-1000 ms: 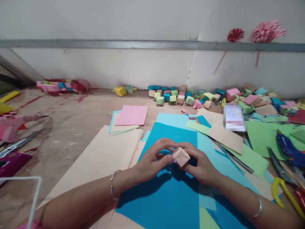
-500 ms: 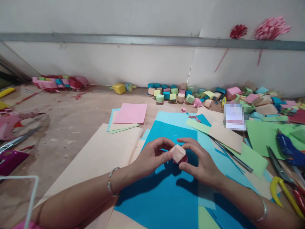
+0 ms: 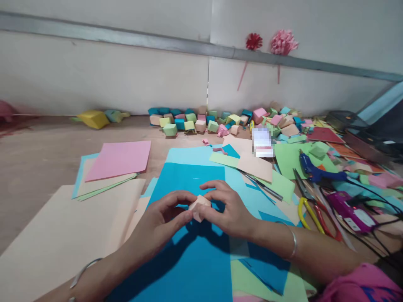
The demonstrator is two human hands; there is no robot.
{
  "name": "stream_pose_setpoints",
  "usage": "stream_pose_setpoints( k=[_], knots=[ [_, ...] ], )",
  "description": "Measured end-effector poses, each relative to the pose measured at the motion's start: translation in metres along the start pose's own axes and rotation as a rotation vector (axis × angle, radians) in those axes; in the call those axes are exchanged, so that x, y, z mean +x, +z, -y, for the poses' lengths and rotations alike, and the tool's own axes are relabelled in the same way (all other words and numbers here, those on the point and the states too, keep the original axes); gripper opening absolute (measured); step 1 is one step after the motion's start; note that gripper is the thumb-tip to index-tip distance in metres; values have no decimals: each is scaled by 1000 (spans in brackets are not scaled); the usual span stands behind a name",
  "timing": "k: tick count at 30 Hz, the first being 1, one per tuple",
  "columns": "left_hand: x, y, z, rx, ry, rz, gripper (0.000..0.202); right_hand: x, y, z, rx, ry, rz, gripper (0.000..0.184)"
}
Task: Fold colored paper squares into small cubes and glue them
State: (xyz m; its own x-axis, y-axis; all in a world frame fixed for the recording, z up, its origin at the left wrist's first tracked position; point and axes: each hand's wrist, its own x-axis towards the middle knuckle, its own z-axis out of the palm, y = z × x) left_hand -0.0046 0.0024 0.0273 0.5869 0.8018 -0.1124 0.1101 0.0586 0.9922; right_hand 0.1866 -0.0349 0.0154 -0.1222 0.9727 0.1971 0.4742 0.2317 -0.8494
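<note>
Since the earlier frame, the right hand (image 3: 231, 209) has moved in, so that its thumb now lies on the near side of the small cream block (image 3: 199, 201), where before it stood lower, beside it; the view has also turned rightward. This block is held just above the blue sheet (image 3: 201, 264). With the left hand (image 3: 168, 216) it is pinched between thumb and fingers, and the right thumb and index finger also press it. Regarding progress, I judge the block folded almost to its shape, because faces and corners are formed; if some flap remains loose, the fingers hide it and I cannot tell. Beyond the blue sheet, many coloured blocks (image 3: 179, 124) are already made, while to its left the cream paper (image 3: 72, 222) and a pink sheet (image 3: 121, 160) lie flat, and to its right the scissors (image 3: 306, 193) rest untouched
</note>
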Motion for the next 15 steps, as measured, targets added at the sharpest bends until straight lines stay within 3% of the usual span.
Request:
stream_pose_setpoints(
  k=[3, 7, 11, 15],
  knots=[
    [1, 0, -1, 18, -20, -4, 21, 1, -1, -1, -7, 11, 13, 10],
    [0, -3, 0, 58, -39, -40, 24, 2, -10, -2, -10, -41, 37, 25],
    [3, -6, -4, 181, -34, -97, 27, 9, -38, -3, -70, -122, -39, 18],
    [11, -4, -10, 227, 8, -80, 26, 37, -76, -18, -370, -163, -184, 18]
  ],
)
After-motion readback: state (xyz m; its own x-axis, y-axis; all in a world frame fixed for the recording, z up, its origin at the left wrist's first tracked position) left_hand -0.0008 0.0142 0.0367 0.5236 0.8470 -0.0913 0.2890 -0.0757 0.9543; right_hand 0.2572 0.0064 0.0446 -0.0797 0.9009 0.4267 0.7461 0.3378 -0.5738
